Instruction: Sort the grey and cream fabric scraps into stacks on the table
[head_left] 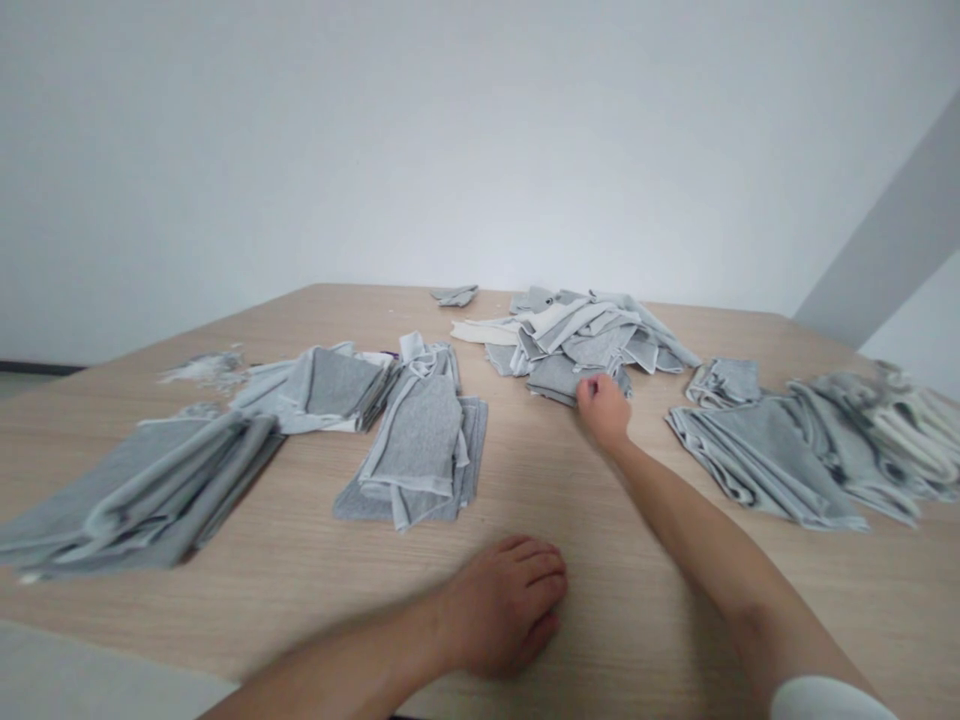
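Observation:
My right hand (604, 408) reaches out to the front edge of a loose heap of grey and white fabric pieces (592, 335). Its fingers are curled closed against a folded grey fabric piece (555, 378) at the bottom of that heap; the fingertips' hold is partly hidden. Nearer to me, my left hand (510, 605) rests on the table, back upward, its fingers bent together and no cloth showing in them. Left of centre, closest to that hand, lies a stack of grey fabric pieces (420, 440) with pale edges.
Folded grey cloths (142, 490) lie at the left, with another stack (337, 385) behind them. White lint or scraps (206, 368) are scattered farther back. More folded fabric (765, 455) and a small bundle (724, 382) sit at the right. One piece (454, 295) lies near the wall.

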